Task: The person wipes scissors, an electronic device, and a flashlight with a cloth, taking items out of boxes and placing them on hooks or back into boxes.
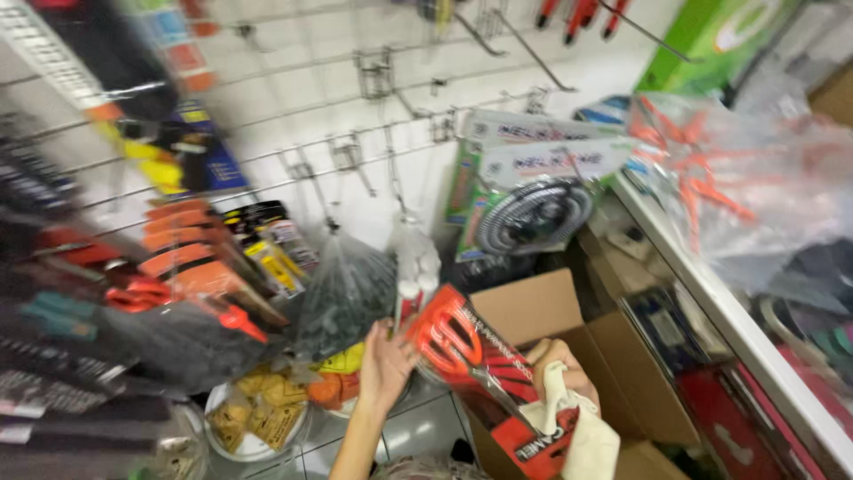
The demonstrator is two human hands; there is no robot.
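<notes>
Holding: left hand (pixel 384 364) spread against red tool pack (pixel 471 369), lower centre.
Right hand (pixel 560 373): pinched pack plus white cloth (pixel 577 427).
Risk: pack looked likely to slip into cardboard box (pixel 533 307); grip loose.

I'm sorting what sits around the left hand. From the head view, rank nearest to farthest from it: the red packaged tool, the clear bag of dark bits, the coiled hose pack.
1. Red packaged tool: touching the left hand, on its right.
2. Clear bag of dark bits: just above, to the left.
3. Coiled hose pack: farthest, up and to the right.
</notes>
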